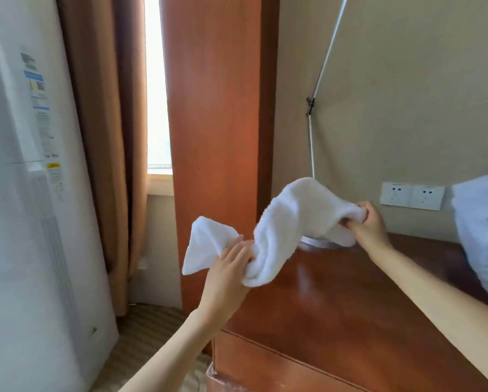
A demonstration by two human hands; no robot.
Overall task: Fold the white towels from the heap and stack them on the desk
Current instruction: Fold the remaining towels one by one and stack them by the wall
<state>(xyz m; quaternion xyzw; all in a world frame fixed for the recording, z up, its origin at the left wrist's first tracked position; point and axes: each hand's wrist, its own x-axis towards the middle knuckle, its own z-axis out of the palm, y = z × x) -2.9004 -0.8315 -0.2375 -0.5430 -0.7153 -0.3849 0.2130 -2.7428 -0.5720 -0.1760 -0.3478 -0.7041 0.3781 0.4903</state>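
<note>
Towel (279,230): soft, light, limp | left hand (231,267), right hand (370,222) grip opposite ends above desk (336,306) | best held by corners

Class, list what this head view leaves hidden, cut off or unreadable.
Head view only.
Lamp base: mostly behind the white towel.
Lamp arm: top cut off by upper edge.
Pale bundle: cut off by right edge; purple print unreadable.
Labels on white appliance: blurred.

Towel (291,222) white fluffy terry cloth; desk (350,301) glossy reddish wood; lamp pole (322,72) shiny metal.
</note>
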